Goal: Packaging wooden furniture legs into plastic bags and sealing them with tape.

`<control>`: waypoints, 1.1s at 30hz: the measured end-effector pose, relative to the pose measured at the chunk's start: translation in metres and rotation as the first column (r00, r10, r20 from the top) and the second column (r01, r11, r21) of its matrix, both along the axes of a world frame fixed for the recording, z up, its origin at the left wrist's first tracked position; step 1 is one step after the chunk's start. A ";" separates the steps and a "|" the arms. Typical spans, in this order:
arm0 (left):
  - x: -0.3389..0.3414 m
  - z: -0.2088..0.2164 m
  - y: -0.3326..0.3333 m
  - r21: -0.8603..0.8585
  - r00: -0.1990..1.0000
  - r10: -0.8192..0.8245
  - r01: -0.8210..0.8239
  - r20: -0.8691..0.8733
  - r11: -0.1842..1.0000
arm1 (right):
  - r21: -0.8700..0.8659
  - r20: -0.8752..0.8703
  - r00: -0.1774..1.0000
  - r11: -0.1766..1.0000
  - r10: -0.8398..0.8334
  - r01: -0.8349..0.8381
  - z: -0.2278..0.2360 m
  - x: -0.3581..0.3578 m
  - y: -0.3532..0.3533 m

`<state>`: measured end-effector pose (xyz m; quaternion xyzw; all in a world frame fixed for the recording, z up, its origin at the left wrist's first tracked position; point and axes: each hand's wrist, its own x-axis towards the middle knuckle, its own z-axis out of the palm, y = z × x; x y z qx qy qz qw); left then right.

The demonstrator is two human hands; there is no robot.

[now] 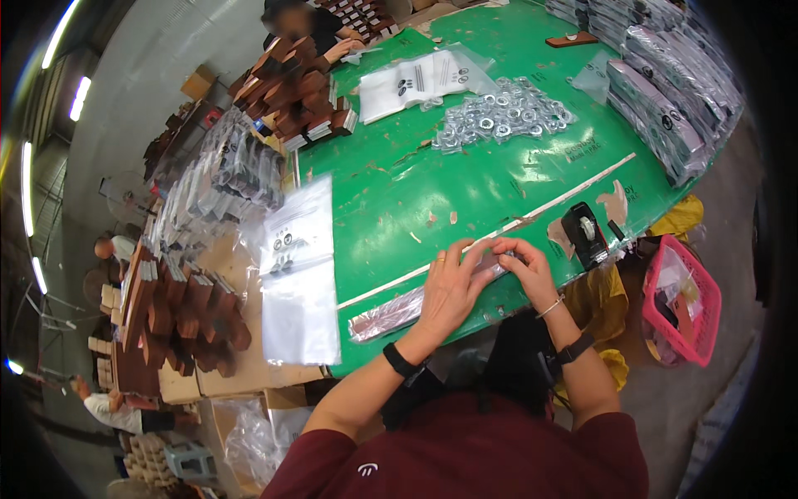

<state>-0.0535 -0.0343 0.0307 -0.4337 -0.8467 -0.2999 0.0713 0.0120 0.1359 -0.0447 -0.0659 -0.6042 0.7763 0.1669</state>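
A long reddish-brown wooden piece in a clear plastic bag point(386, 314) lies along the near edge of the green table point(391, 200). My left hand point(451, 281) is closed over the bagged piece, its back facing up. Beside it, my right hand point(530, 270) pinches the right end of the bag, thumb and fingers together. The fingertips of both hands nearly meet there. What exactly they pinch is partly hidden by the fingers.
A black tape dispenser point(584, 237) stands to the right. Flat clear bags point(299, 283) lie at left, more bags point(416, 83) farther back near a pile of small packed metal rings point(503, 112). Stacked brown wooden pieces point(183, 312), wrapped stacks point(657, 100) and a pink basket point(706, 312) surround the table. Another person works opposite.
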 end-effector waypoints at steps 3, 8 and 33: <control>-0.001 0.005 -0.008 -0.085 0.986 -0.120 0.111 -0.119 0.990 | -0.078 -0.032 0.999 0.997 0.020 -0.022 -0.003 -0.001 0.001; -0.001 -0.010 -0.014 -0.158 0.959 -0.200 0.169 -0.200 0.973 | -0.024 -0.039 0.999 0.999 0.033 -0.034 -0.003 -0.002 0.003; 0.003 -0.011 -0.007 -0.138 0.960 -0.139 0.107 -0.242 0.985 | 0.874 -0.019 0.720 0.339 -0.693 0.349 0.039 0.080 0.097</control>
